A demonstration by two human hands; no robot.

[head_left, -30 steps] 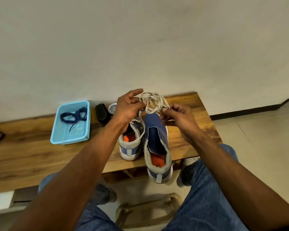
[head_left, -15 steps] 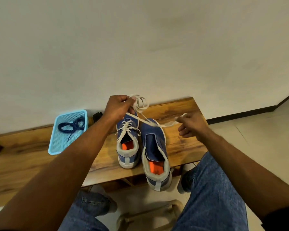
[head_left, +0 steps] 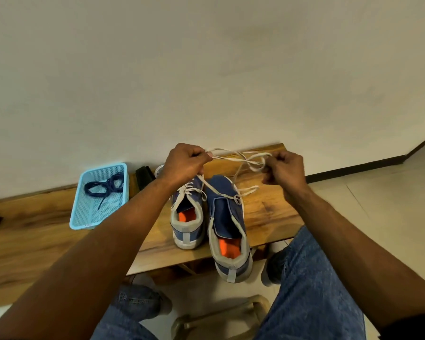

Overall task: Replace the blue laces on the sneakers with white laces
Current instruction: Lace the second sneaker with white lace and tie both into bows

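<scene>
Progress stands near halfway: left blue canvas sneaker (head_left: 187,218) is laced white; right blue sneaker (head_left: 227,224) awaits the loose white lace (head_left: 241,159), pinched by left hand (head_left: 183,163) and right hand (head_left: 284,169); blue laces (head_left: 106,188) are binned.

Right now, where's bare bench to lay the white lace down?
Free: bench left of and in front of the blue basket, and the strip right of the unlaced sneaker. Crowded: between the basket and laced sneaker, with a black object behind.
</scene>
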